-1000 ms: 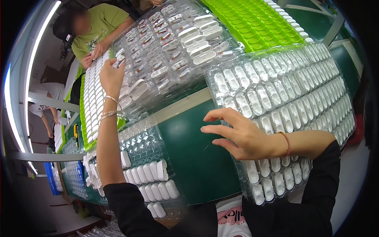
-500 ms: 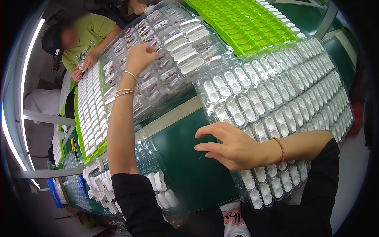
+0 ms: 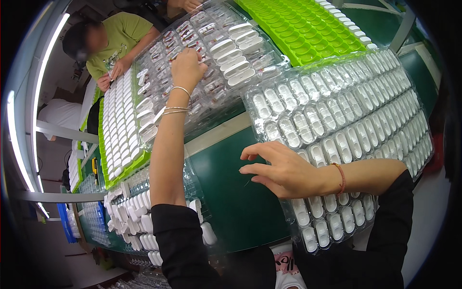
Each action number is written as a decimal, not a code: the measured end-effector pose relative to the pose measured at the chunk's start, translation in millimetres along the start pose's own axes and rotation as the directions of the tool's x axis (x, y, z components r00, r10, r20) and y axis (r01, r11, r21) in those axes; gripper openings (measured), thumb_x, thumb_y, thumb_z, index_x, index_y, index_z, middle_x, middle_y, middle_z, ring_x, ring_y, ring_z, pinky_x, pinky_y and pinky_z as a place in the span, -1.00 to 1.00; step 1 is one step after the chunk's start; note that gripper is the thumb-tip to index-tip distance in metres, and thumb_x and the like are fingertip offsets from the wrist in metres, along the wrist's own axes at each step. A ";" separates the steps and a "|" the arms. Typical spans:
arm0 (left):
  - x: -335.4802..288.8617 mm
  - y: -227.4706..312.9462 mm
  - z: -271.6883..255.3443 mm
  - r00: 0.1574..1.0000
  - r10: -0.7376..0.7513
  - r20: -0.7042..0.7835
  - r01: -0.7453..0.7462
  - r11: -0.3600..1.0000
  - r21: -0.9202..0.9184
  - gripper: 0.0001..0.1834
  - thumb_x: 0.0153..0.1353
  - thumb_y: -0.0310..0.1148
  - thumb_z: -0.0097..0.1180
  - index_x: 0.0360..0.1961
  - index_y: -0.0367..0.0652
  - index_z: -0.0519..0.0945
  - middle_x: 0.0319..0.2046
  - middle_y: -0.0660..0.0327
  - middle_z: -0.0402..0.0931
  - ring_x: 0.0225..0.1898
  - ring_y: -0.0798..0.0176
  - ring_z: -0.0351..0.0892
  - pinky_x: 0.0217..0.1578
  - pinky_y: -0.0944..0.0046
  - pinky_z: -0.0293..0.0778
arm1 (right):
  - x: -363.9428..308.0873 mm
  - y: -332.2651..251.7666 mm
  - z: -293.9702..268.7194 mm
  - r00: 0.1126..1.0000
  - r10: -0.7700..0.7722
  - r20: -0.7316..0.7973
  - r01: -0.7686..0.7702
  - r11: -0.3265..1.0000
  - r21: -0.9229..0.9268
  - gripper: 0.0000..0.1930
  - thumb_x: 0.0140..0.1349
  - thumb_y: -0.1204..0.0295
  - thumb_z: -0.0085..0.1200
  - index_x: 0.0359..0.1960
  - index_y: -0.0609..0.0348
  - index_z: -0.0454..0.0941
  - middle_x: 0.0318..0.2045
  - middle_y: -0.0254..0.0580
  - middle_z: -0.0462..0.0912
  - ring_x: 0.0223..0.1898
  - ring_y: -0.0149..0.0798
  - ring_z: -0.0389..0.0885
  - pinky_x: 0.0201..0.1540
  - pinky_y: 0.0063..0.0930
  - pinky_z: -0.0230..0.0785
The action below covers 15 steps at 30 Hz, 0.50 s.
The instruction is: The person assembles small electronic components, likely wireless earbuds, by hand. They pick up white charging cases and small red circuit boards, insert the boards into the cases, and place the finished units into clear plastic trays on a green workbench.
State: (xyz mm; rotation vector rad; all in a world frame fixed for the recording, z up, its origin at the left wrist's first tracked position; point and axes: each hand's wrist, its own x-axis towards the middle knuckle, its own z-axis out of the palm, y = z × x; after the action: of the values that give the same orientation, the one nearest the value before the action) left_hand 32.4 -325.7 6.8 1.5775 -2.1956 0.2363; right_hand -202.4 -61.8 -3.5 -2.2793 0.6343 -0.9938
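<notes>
My left hand (image 3: 186,70) reaches out over a clear plastic tray (image 3: 221,103) of small parts with red bits. Its fingers are curled in at the tray's pockets, and whatever lies between the fingertips is too small to name. Beside it, several open white oblong cases (image 3: 239,72) sit in that tray. My right hand (image 3: 284,168) hovers by the left edge of another clear tray (image 3: 250,103), filled with rows of white oblong shells (image 3: 315,123). Its thumb and fingers are bent but apart, with nothing visibly held. A thin dark line shows below its fingertips.
A green tray (image 3: 308,36) with oval hollows lies at the back. Left stands another green tray (image 3: 126,169) filled with white pieces. Loose white shells (image 3: 132,212) are piled near my left forearm. A co-worker in a green shirt (image 3: 126,34) sits across, handling a small piece.
The whole view has shifted a little, moving the far trays rightward. My left hand has turned its curled fingers onto the parts tray. My right hand stays nearly where it was.
</notes>
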 end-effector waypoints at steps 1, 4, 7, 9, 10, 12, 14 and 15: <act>-2.1 -8.9 10.8 0.994 0.044 -0.100 -0.044 0.999 0.003 -0.79 -0.09 -0.33 0.26 -0.41 -0.21 0.67 -0.29 -0.01 0.63 -0.14 -0.07 0.58 -0.08 0.05 0.50 | 0.9 -0.5 1.0 1.000 -0.010 0.002 0.010 1.000 0.001 -0.70 0.06 0.57 0.24 -0.13 0.21 0.55 -0.01 -0.12 0.46 -0.05 -0.09 0.50 0.02 -0.19 0.34; 4.8 -23.2 17.2 0.998 0.024 -0.053 -0.023 1.000 0.017 -0.66 -0.13 -0.29 0.33 -0.32 -0.28 0.65 -0.27 -0.09 0.64 -0.19 -0.08 0.62 -0.08 0.08 0.52 | 2.0 -1.2 1.5 0.999 -0.030 0.012 0.030 0.999 -0.015 -0.70 0.05 0.57 0.24 -0.13 0.21 0.55 -0.01 -0.11 0.46 -0.08 -0.11 0.52 0.00 -0.19 0.34; 20.7 -26.1 4.4 0.986 -0.029 0.165 0.026 0.999 0.021 -0.60 -0.17 -0.26 0.40 -0.30 -0.27 0.66 -0.28 -0.06 0.64 -0.16 -0.04 0.63 -0.07 0.12 0.52 | 2.4 -1.3 1.4 1.000 -0.028 0.013 0.028 1.000 -0.010 -0.70 0.04 0.58 0.25 -0.14 0.21 0.54 -0.01 -0.11 0.46 -0.10 -0.12 0.53 -0.01 -0.19 0.35; 21.9 -21.8 -3.8 0.976 -0.043 0.213 0.045 0.999 -0.002 -0.61 -0.15 -0.27 0.39 -0.28 -0.27 0.68 -0.24 -0.10 0.63 -0.12 -0.08 0.62 -0.04 0.07 0.53 | 1.7 -0.4 1.4 1.000 -0.026 0.010 0.026 1.000 -0.010 -0.70 0.04 0.58 0.25 -0.15 0.21 0.55 -0.01 -0.11 0.46 -0.11 -0.13 0.53 -0.02 -0.19 0.35; 21.5 -18.0 -6.5 0.970 -0.047 0.240 0.051 0.999 -0.013 -0.61 -0.15 -0.28 0.39 -0.27 -0.27 0.69 -0.22 -0.12 0.63 -0.10 -0.11 0.62 -0.02 0.05 0.53 | 1.1 0.6 1.4 1.000 -0.028 0.008 0.028 0.999 -0.018 -0.71 0.04 0.58 0.25 -0.15 0.21 0.55 -0.01 -0.11 0.46 -0.12 -0.14 0.53 -0.02 -0.19 0.35; 19.2 -14.7 -3.9 0.984 0.004 0.176 -0.020 0.996 0.086 -0.68 -0.11 -0.33 0.35 -0.29 -0.26 0.69 -0.24 -0.10 0.64 -0.14 -0.09 0.64 -0.06 0.05 0.55 | 0.5 0.8 1.3 1.000 -0.030 0.006 0.030 0.999 -0.024 -0.71 0.04 0.58 0.25 -0.16 0.21 0.55 -0.01 -0.12 0.46 -0.12 -0.15 0.54 -0.02 -0.19 0.35; 17.5 -14.9 -2.0 0.991 0.019 0.131 -0.038 0.989 0.141 -0.73 -0.07 -0.37 0.31 -0.31 -0.24 0.70 -0.25 -0.09 0.65 -0.16 -0.08 0.65 -0.09 0.04 0.56 | 1.1 -0.2 1.5 1.000 -0.030 0.006 0.030 0.999 -0.022 -0.71 0.04 0.58 0.25 -0.16 0.21 0.55 -0.02 -0.12 0.46 -0.12 -0.16 0.54 -0.02 -0.20 0.35; 15.1 -15.6 -2.0 0.993 0.007 0.121 -0.024 0.990 0.142 -0.75 -0.06 -0.38 0.29 -0.31 -0.24 0.70 -0.25 -0.08 0.66 -0.15 -0.08 0.64 -0.09 0.04 0.56 | 0.9 -0.4 2.0 0.999 -0.033 0.000 0.033 0.999 -0.019 -0.71 0.04 0.58 0.25 -0.16 0.21 0.55 -0.02 -0.13 0.46 -0.12 -0.16 0.54 -0.02 -0.20 0.35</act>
State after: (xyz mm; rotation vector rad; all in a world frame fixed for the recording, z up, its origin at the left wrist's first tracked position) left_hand 43.4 -343.3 13.5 1.6919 -2.3296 0.3179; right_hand -200.2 -61.4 -3.9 -2.3136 0.6107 -1.0072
